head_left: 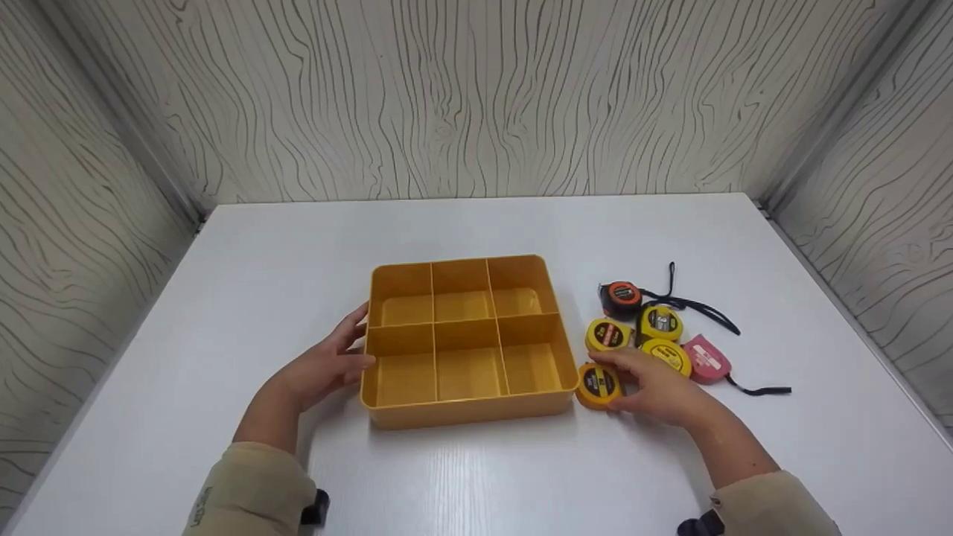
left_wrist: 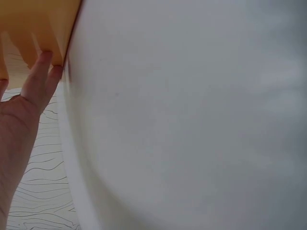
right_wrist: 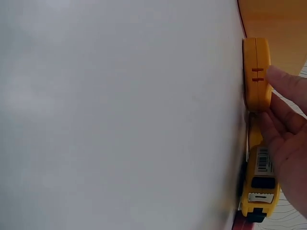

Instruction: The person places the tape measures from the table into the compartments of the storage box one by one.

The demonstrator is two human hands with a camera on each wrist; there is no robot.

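Observation:
A yellow box [head_left: 469, 413] with six compartments stands on the white table. My left hand [head_left: 316, 368] touches its left wall; in the left wrist view the fingertips of the left hand [left_wrist: 29, 103] lie against the box wall [left_wrist: 43, 24]. At the box's right front corner is an orange-yellow tape measure [head_left: 598, 385], which my right hand [head_left: 655, 387] holds between thumb and fingers. The right wrist view shows the same tape measure [right_wrist: 257, 74] upright on its edge or side, I cannot tell which, with the right hand [right_wrist: 288, 129] around it.
Right of the box lie a yellow tape measure [head_left: 608, 334], a black and orange one [head_left: 621, 298], two more yellow ones [head_left: 660, 323] [head_left: 667, 356] and a pink one [head_left: 706, 359] with a strap. A black cord [head_left: 700, 306] trails behind them. Wood-patterned panels [head_left: 476, 97] surround the table.

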